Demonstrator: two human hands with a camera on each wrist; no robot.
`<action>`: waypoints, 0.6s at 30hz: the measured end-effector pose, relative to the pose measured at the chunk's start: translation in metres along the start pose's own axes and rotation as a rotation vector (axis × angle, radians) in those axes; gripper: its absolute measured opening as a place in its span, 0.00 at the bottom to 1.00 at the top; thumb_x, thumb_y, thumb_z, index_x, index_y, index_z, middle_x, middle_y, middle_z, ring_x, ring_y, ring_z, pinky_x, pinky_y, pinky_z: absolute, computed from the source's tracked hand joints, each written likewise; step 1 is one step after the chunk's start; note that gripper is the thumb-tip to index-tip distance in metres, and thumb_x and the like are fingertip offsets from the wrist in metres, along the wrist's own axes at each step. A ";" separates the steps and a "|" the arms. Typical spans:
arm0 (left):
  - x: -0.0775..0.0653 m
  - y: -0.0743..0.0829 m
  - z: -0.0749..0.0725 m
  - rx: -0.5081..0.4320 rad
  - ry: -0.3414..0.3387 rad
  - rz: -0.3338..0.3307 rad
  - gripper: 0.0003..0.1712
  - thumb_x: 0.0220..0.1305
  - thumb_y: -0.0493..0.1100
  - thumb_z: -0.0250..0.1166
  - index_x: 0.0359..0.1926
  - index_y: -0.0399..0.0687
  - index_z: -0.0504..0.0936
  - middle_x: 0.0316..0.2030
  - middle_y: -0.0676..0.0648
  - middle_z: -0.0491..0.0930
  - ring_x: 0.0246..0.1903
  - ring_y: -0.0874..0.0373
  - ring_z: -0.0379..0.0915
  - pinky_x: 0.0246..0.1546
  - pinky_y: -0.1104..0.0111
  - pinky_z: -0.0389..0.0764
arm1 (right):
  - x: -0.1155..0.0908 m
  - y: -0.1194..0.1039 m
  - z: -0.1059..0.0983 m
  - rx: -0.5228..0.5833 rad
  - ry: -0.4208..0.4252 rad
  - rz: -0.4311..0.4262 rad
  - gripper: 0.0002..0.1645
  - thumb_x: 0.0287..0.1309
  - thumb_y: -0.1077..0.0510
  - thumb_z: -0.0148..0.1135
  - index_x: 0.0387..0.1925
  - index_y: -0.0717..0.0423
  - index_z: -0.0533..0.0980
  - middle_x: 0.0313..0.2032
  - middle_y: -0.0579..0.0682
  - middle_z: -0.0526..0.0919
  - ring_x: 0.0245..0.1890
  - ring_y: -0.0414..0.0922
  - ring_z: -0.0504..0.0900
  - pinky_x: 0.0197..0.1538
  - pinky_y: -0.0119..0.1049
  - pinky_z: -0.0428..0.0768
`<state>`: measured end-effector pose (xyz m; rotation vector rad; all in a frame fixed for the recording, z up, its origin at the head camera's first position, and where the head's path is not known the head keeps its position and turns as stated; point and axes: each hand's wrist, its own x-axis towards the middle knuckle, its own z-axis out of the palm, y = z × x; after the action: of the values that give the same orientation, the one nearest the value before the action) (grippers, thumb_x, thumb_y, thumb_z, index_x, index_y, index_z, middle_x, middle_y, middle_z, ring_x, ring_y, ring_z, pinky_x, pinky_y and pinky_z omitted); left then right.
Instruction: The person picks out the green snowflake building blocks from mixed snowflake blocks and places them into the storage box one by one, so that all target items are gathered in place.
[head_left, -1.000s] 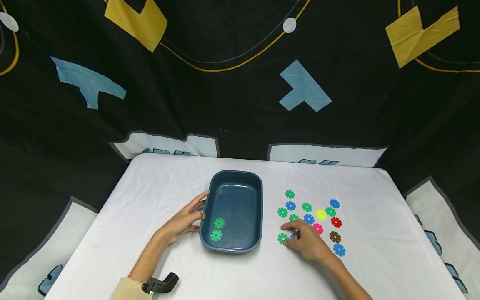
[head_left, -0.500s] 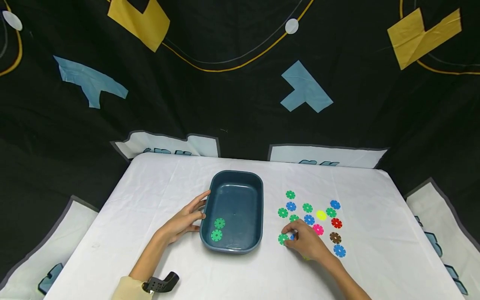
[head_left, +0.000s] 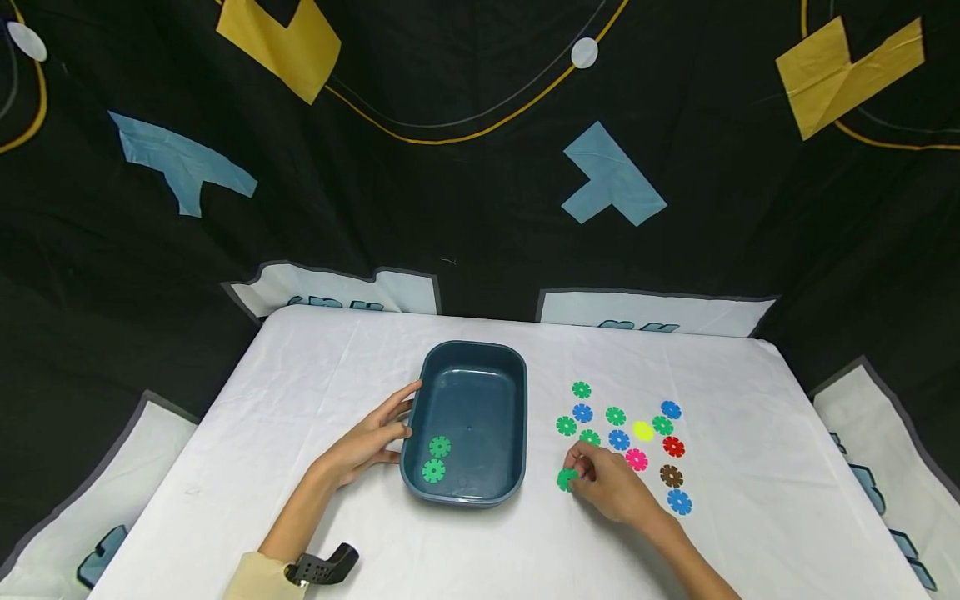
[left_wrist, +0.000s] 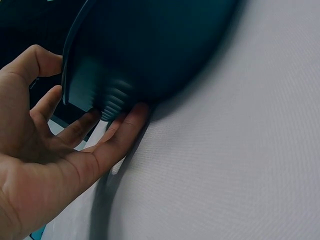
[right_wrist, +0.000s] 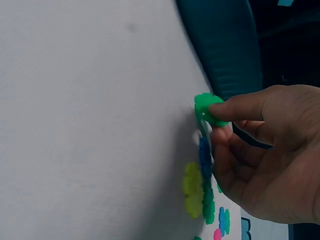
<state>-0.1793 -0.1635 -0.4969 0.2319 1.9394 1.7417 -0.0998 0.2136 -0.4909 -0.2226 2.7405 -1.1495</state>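
A dark blue plastic tray (head_left: 470, 400) stands on the white table, with two green notched discs (head_left: 433, 471) lying in its near left part. My left hand (head_left: 363, 442) rests against the tray's left side, its fingers spread along the rim and outer wall. To the right of the tray, my right hand (head_left: 611, 485) pinches a green notched disc (right_wrist: 206, 106) between thumb and fingers, tilted and close over the table. Under and beside that hand, the right wrist view shows a yellow disc (right_wrist: 192, 190) and a blue disc (right_wrist: 205, 157).
Several more notched discs lie around the right hand, among them a red disc (head_left: 673, 447), a brown disc (head_left: 671, 476), a pink disc (head_left: 636, 459) and a blue disc (head_left: 679, 502). A black curtain (head_left: 465, 217) hangs behind the table's far edge.
My right thumb and fingers have closed on the green disc, which now tilts up from the table. My left hand and the tray have stayed in place.
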 end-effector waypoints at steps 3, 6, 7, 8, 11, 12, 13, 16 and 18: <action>0.000 0.000 0.000 -0.001 -0.002 0.001 0.41 0.70 0.39 0.55 0.79 0.68 0.51 0.77 0.39 0.45 0.63 0.39 0.59 0.45 0.51 0.77 | 0.002 -0.001 -0.003 0.032 0.003 -0.029 0.13 0.57 0.72 0.65 0.35 0.52 0.76 0.26 0.44 0.73 0.27 0.42 0.72 0.29 0.31 0.73; 0.001 -0.001 0.000 -0.002 -0.002 0.001 0.42 0.70 0.38 0.55 0.79 0.68 0.52 0.77 0.39 0.45 0.64 0.38 0.59 0.45 0.51 0.77 | 0.006 -0.004 -0.004 0.056 0.040 -0.046 0.13 0.59 0.72 0.64 0.38 0.52 0.78 0.27 0.44 0.75 0.27 0.42 0.73 0.29 0.32 0.75; 0.001 -0.001 0.000 -0.002 -0.002 0.002 0.42 0.70 0.38 0.55 0.79 0.68 0.52 0.77 0.39 0.45 0.64 0.39 0.59 0.45 0.51 0.77 | 0.007 -0.006 -0.004 0.065 0.061 -0.052 0.13 0.58 0.72 0.64 0.38 0.52 0.78 0.28 0.44 0.75 0.27 0.42 0.74 0.29 0.32 0.76; 0.001 -0.001 0.000 -0.001 -0.002 0.002 0.42 0.70 0.38 0.55 0.79 0.68 0.52 0.77 0.39 0.45 0.64 0.39 0.59 0.44 0.51 0.77 | 0.008 -0.009 -0.004 0.073 0.084 -0.058 0.14 0.58 0.73 0.63 0.39 0.52 0.79 0.28 0.44 0.76 0.27 0.42 0.75 0.29 0.32 0.76; 0.002 -0.002 0.000 0.001 0.000 0.001 0.42 0.70 0.38 0.55 0.79 0.69 0.52 0.77 0.39 0.45 0.64 0.39 0.59 0.44 0.52 0.77 | 0.014 -0.017 -0.005 0.097 0.165 -0.098 0.15 0.58 0.73 0.64 0.41 0.51 0.81 0.30 0.43 0.78 0.29 0.41 0.78 0.32 0.33 0.79; 0.002 -0.002 0.000 0.002 0.000 0.000 0.42 0.70 0.39 0.55 0.79 0.69 0.51 0.77 0.39 0.45 0.65 0.39 0.59 0.43 0.52 0.77 | 0.016 -0.021 -0.005 0.104 0.190 -0.122 0.15 0.58 0.73 0.64 0.41 0.51 0.81 0.30 0.43 0.79 0.30 0.41 0.79 0.34 0.33 0.80; 0.002 -0.002 0.000 0.003 0.000 -0.001 0.42 0.70 0.39 0.55 0.79 0.69 0.51 0.77 0.39 0.45 0.64 0.39 0.59 0.43 0.52 0.77 | 0.017 -0.025 -0.006 0.115 0.212 -0.145 0.15 0.58 0.72 0.64 0.42 0.52 0.81 0.31 0.43 0.79 0.30 0.41 0.80 0.35 0.34 0.80; 0.002 -0.002 0.000 0.005 0.009 -0.008 0.42 0.70 0.38 0.55 0.79 0.70 0.51 0.76 0.40 0.46 0.62 0.40 0.60 0.43 0.53 0.76 | 0.025 -0.038 -0.005 0.142 0.249 -0.192 0.14 0.59 0.71 0.65 0.43 0.52 0.82 0.32 0.42 0.80 0.32 0.41 0.80 0.39 0.35 0.81; 0.002 -0.002 0.000 0.006 0.011 -0.011 0.42 0.70 0.38 0.54 0.78 0.70 0.51 0.76 0.40 0.46 0.60 0.41 0.61 0.43 0.53 0.76 | 0.030 -0.047 -0.004 0.166 0.245 -0.199 0.14 0.60 0.70 0.65 0.43 0.51 0.82 0.33 0.43 0.80 0.33 0.41 0.80 0.39 0.35 0.81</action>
<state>-0.1803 -0.1628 -0.4994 0.2141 1.9506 1.7335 -0.1264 0.1779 -0.4574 -0.3619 2.8606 -1.5433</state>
